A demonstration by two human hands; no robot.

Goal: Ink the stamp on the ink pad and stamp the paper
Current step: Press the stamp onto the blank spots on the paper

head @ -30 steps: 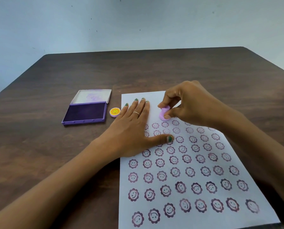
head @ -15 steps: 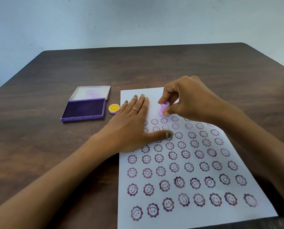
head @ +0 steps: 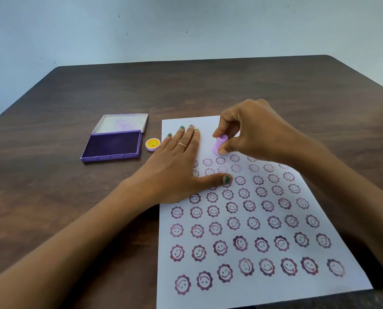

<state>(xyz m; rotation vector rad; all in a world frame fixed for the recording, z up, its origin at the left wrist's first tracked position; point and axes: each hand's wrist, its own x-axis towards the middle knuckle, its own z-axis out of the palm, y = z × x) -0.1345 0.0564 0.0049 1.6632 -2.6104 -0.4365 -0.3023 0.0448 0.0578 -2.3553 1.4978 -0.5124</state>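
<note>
The right hand (head: 253,130) pinched the stamp (head: 219,146) between thumb and fingers, with the stamp's lower end on or just above the paper (head: 208,304) at the far end of the printed rows. I could not tell if it was already touching the sheet. The left hand (head: 175,166) lay flat and spread wide on the left part of the paper, holding nothing, only pressing the sheet down on the surface (head: 52,197). Its thumb reached right, across some of the flower faces.

The pad (head: 112,147) was open, to the left of the paper and well apart from the stamp, and a small yellow cap (head: 152,144) stood just beside it.

Several risks seemed real from here. The stamp looked a little tilted (its top leaned to the right), so pressing this way could give only half a print. Some far prints were already pale, so the ink was probably low and a new print might come weak without going to the pad. The left thumb could also smear prints under it if they were not dry, and the free band at the far edge was narrow.
</note>
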